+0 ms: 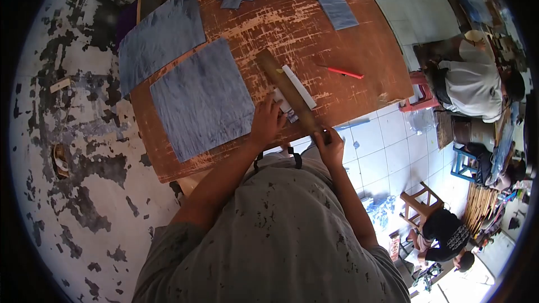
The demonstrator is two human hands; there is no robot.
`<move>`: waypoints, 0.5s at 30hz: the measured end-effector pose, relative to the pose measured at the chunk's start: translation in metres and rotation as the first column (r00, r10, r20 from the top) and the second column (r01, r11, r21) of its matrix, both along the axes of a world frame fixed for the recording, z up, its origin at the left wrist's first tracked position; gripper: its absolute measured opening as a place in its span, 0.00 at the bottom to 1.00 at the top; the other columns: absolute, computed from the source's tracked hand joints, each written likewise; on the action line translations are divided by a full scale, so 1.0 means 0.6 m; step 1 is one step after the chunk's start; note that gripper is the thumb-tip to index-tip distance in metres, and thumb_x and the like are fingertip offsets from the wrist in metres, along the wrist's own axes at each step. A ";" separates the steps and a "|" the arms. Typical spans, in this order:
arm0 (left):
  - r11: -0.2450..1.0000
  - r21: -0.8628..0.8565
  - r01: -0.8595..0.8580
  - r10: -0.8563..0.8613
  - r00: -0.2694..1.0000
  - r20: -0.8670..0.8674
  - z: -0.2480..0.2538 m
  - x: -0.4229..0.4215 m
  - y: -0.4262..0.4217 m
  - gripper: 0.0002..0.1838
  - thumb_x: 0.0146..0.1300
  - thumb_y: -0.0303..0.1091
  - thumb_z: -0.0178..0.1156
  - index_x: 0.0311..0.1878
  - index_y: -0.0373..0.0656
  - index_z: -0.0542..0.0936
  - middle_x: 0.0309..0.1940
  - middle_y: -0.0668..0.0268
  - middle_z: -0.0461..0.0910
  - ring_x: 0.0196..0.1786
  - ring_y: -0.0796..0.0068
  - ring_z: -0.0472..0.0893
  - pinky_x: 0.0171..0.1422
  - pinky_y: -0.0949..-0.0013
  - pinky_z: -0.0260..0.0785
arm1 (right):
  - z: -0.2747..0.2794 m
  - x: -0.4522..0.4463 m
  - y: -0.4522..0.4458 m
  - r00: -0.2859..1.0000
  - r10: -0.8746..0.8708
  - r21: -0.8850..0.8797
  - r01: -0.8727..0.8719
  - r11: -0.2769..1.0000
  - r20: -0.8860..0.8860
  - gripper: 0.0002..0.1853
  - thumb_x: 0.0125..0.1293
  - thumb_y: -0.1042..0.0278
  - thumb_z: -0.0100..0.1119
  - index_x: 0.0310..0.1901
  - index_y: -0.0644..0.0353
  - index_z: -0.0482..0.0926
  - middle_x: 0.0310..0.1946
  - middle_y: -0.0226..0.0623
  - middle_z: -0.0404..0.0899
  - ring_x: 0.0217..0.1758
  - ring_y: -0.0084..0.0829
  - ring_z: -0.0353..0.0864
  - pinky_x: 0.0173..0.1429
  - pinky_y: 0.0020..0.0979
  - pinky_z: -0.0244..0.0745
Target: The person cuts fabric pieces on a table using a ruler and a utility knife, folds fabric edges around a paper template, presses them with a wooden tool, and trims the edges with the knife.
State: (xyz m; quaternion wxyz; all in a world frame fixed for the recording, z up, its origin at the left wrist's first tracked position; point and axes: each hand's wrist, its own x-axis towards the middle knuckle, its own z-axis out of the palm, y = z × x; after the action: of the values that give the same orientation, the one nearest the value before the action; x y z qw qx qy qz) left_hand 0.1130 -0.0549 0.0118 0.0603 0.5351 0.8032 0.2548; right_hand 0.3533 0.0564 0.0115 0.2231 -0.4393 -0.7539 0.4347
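A long, flat brown strip, like a worn ruler (284,81), lies slantwise on the table in front of me. My right hand (329,145) pinches its near end at the table's edge. My left hand (268,118) rests left of the strip, fingers stretched out over a small pale grey piece (285,102) that is partly hidden under the fingers and the strip. Along the strip's right side lies a narrow white piece (300,86). A slim red tool (344,72), a pen or a cutter, lies farther right.
Two large blue-grey marbled sheets (202,101) cover the left of the scratched brown table (370,39). Smaller grey pieces (337,10) lie toward the back. A red stool (420,92) and a person in white (471,87) are at right; another in black (446,235) sits lower right.
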 end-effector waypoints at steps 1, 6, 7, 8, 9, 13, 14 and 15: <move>1.000 -0.012 -0.022 0.023 1.000 0.009 -0.003 0.003 0.001 0.27 0.70 0.39 0.69 0.66 0.36 0.78 0.72 0.47 0.69 0.72 0.44 0.73 0.76 0.43 0.66 | 0.001 -0.002 0.000 1.000 0.003 0.018 -0.003 1.000 0.003 0.20 0.69 0.61 0.77 0.57 0.63 0.87 0.46 0.49 0.91 0.48 0.49 0.92 0.53 0.44 0.86; 0.998 0.041 0.053 -0.050 0.996 -0.067 -0.012 -0.006 -0.004 0.27 0.71 0.41 0.69 0.66 0.35 0.78 0.70 0.47 0.70 0.73 0.43 0.72 0.76 0.41 0.65 | 0.010 -0.005 0.001 0.998 0.024 0.056 -0.027 0.998 0.050 0.22 0.68 0.60 0.78 0.59 0.61 0.86 0.48 0.50 0.90 0.50 0.51 0.92 0.54 0.44 0.86; 0.996 0.064 0.064 -0.057 0.993 -0.107 -0.013 -0.008 -0.004 0.27 0.71 0.42 0.69 0.66 0.35 0.78 0.69 0.47 0.71 0.74 0.42 0.72 0.77 0.40 0.65 | 0.010 -0.005 0.000 0.999 0.028 0.072 -0.030 0.997 0.034 0.22 0.68 0.60 0.78 0.59 0.61 0.86 0.48 0.49 0.90 0.51 0.51 0.92 0.54 0.44 0.86; 0.996 0.065 0.065 -0.058 0.993 -0.105 -0.013 -0.008 -0.004 0.27 0.71 0.42 0.69 0.66 0.35 0.78 0.69 0.47 0.71 0.74 0.42 0.72 0.77 0.40 0.65 | 0.010 -0.006 -0.001 0.999 0.032 0.089 -0.034 0.996 0.017 0.22 0.68 0.60 0.78 0.59 0.60 0.86 0.48 0.49 0.91 0.51 0.52 0.92 0.55 0.45 0.87; 0.995 0.079 0.060 -0.053 0.995 -0.088 -0.014 -0.008 -0.005 0.26 0.71 0.42 0.69 0.65 0.35 0.78 0.69 0.47 0.71 0.74 0.42 0.72 0.77 0.40 0.65 | 0.007 -0.008 -0.003 0.999 0.032 0.089 -0.033 0.995 0.018 0.22 0.68 0.60 0.78 0.59 0.60 0.86 0.48 0.49 0.91 0.51 0.52 0.92 0.55 0.45 0.87; 0.986 0.146 0.076 -0.065 0.995 -0.081 -0.021 -0.008 -0.009 0.25 0.70 0.42 0.69 0.62 0.35 0.78 0.68 0.46 0.72 0.76 0.41 0.70 0.78 0.39 0.64 | 0.005 -0.016 -0.008 0.998 0.064 0.169 -0.063 0.984 -0.003 0.24 0.67 0.61 0.79 0.61 0.59 0.84 0.51 0.48 0.90 0.55 0.52 0.91 0.57 0.46 0.87; 0.986 0.147 0.078 -0.067 0.995 -0.079 -0.024 -0.008 -0.010 0.25 0.70 0.42 0.69 0.62 0.35 0.78 0.68 0.46 0.72 0.76 0.41 0.70 0.78 0.39 0.64 | 0.006 -0.017 -0.010 0.997 0.078 0.171 -0.078 0.982 0.007 0.25 0.67 0.62 0.79 0.63 0.58 0.84 0.53 0.48 0.90 0.56 0.52 0.91 0.57 0.46 0.87; 0.986 0.145 0.076 -0.067 0.995 -0.069 -0.027 -0.008 -0.010 0.25 0.70 0.41 0.70 0.62 0.35 0.78 0.69 0.45 0.71 0.76 0.40 0.70 0.78 0.39 0.64 | 0.007 -0.016 -0.011 0.997 0.075 0.172 -0.076 0.982 0.009 0.25 0.67 0.62 0.79 0.63 0.58 0.84 0.53 0.48 0.90 0.56 0.52 0.91 0.57 0.46 0.87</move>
State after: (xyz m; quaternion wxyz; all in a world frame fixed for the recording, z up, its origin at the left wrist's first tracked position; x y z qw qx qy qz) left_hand 0.1084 -0.0607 -0.0045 0.0037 0.5744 0.7640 0.2940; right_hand 0.3438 0.0499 0.0158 0.2424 -0.3902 -0.8050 0.3755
